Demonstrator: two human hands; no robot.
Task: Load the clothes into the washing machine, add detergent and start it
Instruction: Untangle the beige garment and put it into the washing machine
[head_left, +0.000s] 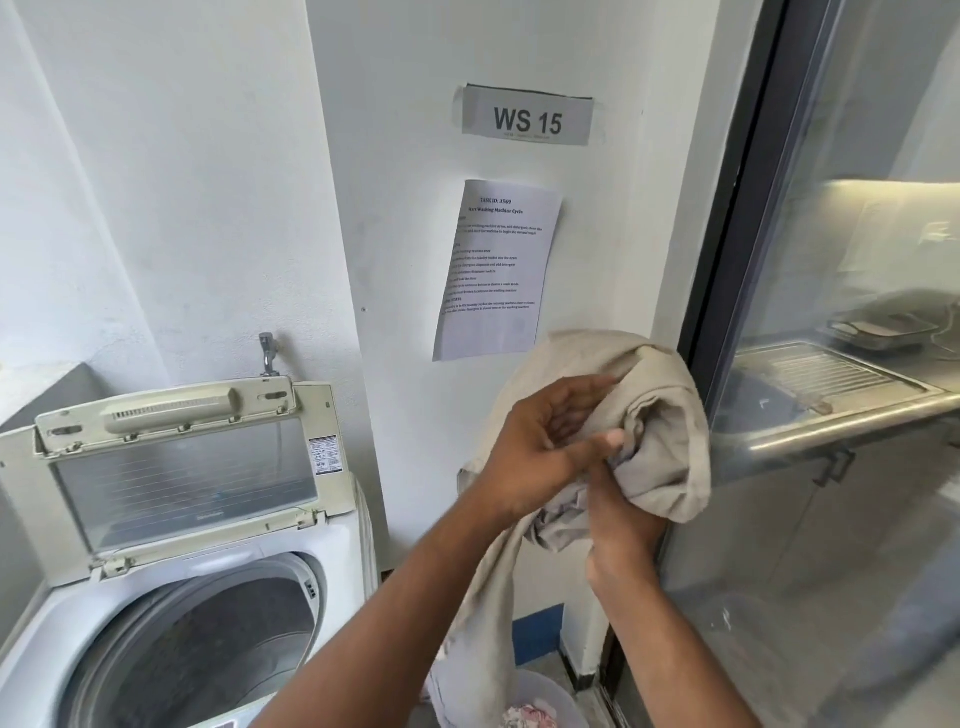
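A white top-loading washing machine (332, 551) stands at the lower left with its lid (182, 467) folded up and the drum (208, 639) exposed; I cannot see what lies inside. To its right, at chest height, both hands hold a beige garment (660, 415). My left hand (545, 447) pinches the cloth from the left. My right hand (623, 540) grips it from below, partly wrapped in the fabric. The garment's tail hangs down toward a laundry basket (566, 696) with more clothes at the bottom edge. No detergent is in view.
A tap (268, 353) juts from the white wall behind the machine. A "WS 15" sign (527, 115) and a printed sheet (493, 270) are stuck on the pillar. A glass sliding door (831, 519) fills the right side, with a steel sink counter behind it.
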